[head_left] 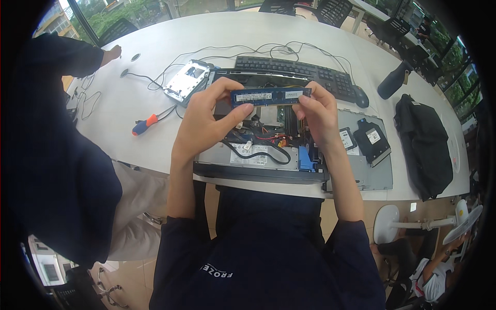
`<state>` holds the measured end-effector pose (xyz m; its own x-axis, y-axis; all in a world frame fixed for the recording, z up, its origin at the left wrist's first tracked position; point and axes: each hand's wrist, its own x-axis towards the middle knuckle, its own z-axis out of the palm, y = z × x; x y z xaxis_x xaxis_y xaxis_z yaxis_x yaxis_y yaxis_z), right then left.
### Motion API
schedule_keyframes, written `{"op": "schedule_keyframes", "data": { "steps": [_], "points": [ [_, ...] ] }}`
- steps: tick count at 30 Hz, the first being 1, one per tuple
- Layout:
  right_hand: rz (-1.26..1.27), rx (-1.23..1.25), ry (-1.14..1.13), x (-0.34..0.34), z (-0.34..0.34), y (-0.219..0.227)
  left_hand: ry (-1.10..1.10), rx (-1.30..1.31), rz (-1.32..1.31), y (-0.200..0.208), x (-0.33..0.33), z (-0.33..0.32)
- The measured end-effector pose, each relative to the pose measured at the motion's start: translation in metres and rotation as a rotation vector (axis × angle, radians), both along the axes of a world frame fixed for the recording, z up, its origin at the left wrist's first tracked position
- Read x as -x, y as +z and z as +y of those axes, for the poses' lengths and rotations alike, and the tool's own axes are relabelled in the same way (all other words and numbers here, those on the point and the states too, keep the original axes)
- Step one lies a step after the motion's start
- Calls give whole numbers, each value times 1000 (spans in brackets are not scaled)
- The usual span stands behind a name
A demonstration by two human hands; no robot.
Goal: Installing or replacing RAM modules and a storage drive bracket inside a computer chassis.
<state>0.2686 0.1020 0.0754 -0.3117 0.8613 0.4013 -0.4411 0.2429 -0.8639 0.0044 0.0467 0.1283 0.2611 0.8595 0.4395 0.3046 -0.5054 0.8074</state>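
A blue memory module (pixel 279 96) with white labels is held up level between my two hands. My left hand (pixel 209 116) pinches its left end between thumb and fingers. At the right end, my right hand (pixel 320 111) grips it the same way. Below the module lies an opened desktop computer case (pixel 258 170), its inside showing coloured wires, a black cable (pixel 263 157) and a blue plastic latch (pixel 306 158). Part of the board inside is hidden by my hands and the module.
Behind the case lie a black keyboard (pixel 294 68) and mouse (pixel 360 96). A metal drive bracket (pixel 189 80) and orange-blue pliers (pixel 145 124) are on the left. At right are a metal panel (pixel 364 170), a black drive (pixel 372 142), a dark bottle (pixel 393 81) and a black bag (pixel 424 144). A person stands at left.
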Motion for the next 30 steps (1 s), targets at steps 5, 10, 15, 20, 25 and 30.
{"op": "schedule_keyframes", "data": {
  "steps": [5, 10, 15, 20, 25, 30],
  "points": [
    [0, 6, -22, 1, 0, 2, 110, -237, 68, -12, -8, 5],
    [-4, 2, -29, -1, 1, 0, 186, -403, 134, -13, -9, 4],
    [-32, -11, -44, 1, 2, 0, 225, -364, 126, -15, -10, 1],
    [-35, -5, -41, 1, 1, 0, 216, -395, 127, -16, -9, 3],
    [-39, -20, -44, 1, 2, -1, 181, -361, 133, -15, -7, 3],
    [-74, -21, -57, 2, 0, 0, 223, -96, 68, -15, -9, 0]
  ]
}}
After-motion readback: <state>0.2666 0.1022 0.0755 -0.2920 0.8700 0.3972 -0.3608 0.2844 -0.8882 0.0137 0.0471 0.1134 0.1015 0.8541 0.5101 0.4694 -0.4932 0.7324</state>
